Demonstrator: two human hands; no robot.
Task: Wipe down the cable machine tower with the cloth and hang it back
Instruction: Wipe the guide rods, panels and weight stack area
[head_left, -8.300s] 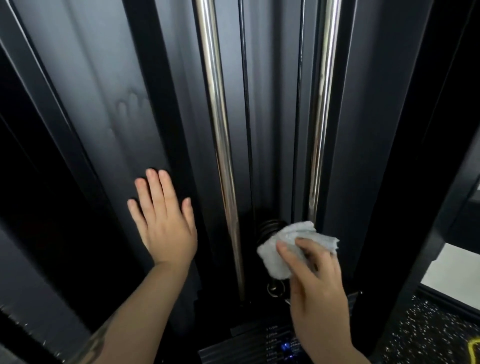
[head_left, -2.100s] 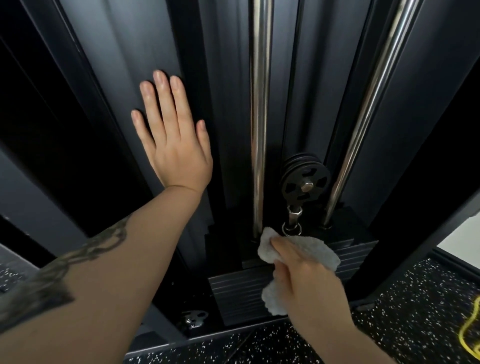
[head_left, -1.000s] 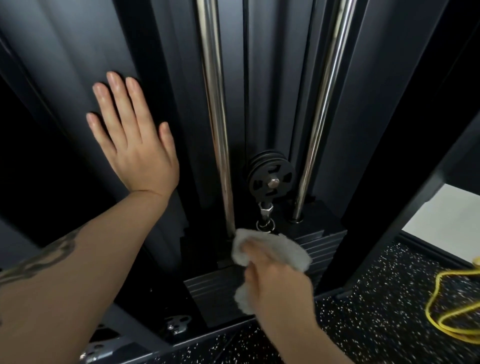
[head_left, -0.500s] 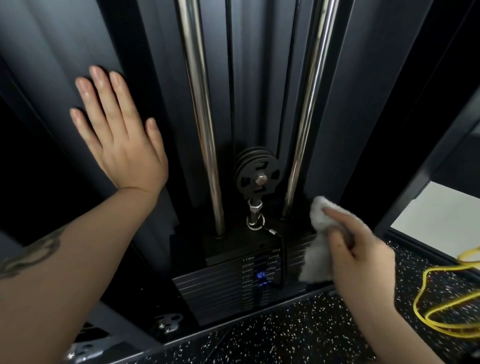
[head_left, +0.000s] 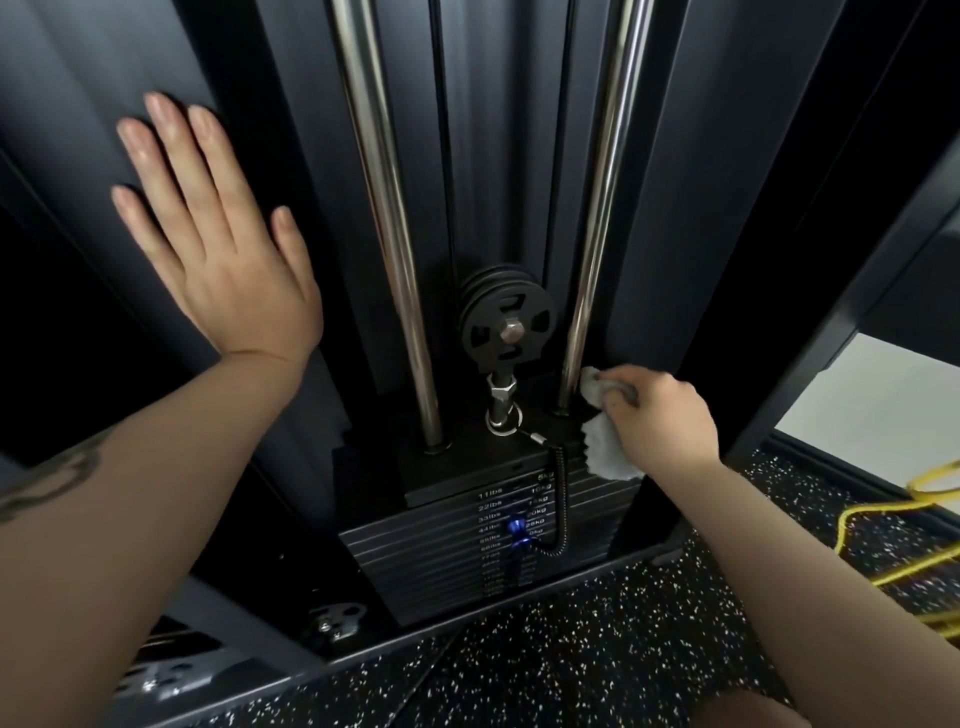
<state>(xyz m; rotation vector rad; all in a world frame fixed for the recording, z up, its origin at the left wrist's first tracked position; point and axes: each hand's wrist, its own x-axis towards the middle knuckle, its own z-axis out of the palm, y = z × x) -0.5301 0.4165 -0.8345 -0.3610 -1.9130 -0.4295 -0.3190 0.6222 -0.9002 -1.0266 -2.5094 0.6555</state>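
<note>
Flooring (head_left: 597, 649) nearest the person is black rubber with white flecks, running along the base of the machine; a yellow cord (head_left: 893, 545) lies coiled on it at about four o'clock. Above the floor stands the weight stack (head_left: 467, 551), dark plates printed with pound and kilogram figures, a blue-headed selector pin (head_left: 515, 532) seated partway down its face and a black coiled tether rising from the pin to the top plate. At three o'clock from the stack's top, the right hand (head_left: 660, 415) grips the pale cloth (head_left: 605, 452), fingers curled round it, and presses one bunched end against the foot of the right chrome guide rod (head_left: 597, 208); the loose end hangs down beside the upper plates. Centre frame, a black pulley (head_left: 506, 322) sits on a bolt between that rod and the left chrome guide rod (head_left: 384, 208). At ten o'clock, the left hand (head_left: 218, 249) lies flat on the dark panel of the cable machine tower (head_left: 701, 182), fingers straight and together, holding nothing. Panels of the tower rise beyond both rods out of frame at twelve o'clock.
</note>
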